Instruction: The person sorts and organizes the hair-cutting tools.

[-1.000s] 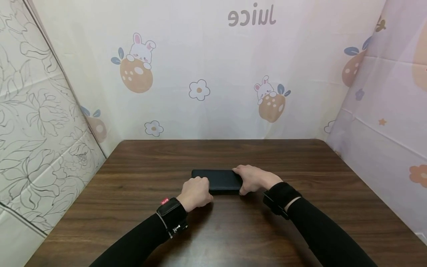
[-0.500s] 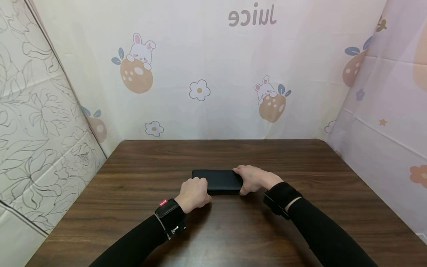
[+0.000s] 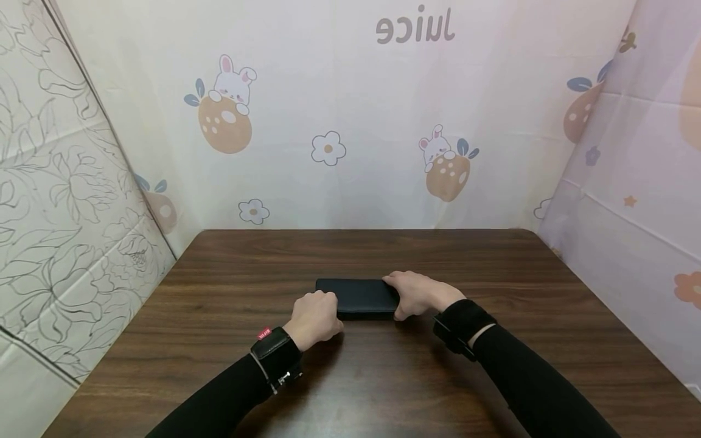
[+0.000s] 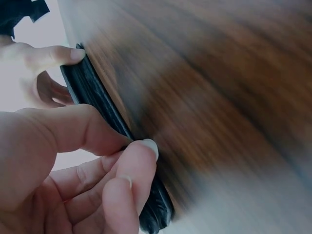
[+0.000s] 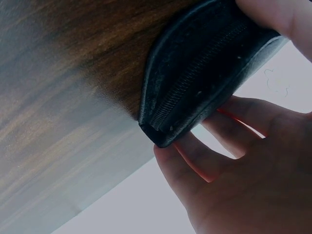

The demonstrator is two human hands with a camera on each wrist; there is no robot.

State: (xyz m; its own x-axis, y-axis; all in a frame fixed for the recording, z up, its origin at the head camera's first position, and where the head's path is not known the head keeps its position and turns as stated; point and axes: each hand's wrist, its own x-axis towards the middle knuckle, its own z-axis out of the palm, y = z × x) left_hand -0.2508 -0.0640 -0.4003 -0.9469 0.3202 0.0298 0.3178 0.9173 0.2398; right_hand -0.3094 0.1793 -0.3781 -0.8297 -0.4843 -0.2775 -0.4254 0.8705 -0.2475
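A long black zip wallet [image 3: 364, 295] lies on the wooden table in the head view. My right hand [image 3: 417, 293] grips its right end, thumb on the near side and fingers round the far side. Zipper teeth [image 5: 200, 73] run along the wallet's edge in the right wrist view, joined at that end. At the near edge, toward the left end, my left hand [image 3: 313, 316] pinches with thumb and forefinger at the zipper line. In the left wrist view the left fingertips [image 4: 141, 151] cover the zipper pull there.
The brown wooden table [image 3: 350, 377] spreads around the wallet. Behind it hangs a printed curtain [image 3: 339, 91], with another patterned sheet [image 3: 71, 213] at the left. Both wrists wear black straps [image 3: 276, 356].
My left hand has slid a little to the left along the wallet's near edge, uncovering more of its top. The right hand and the wallet have stayed in place.
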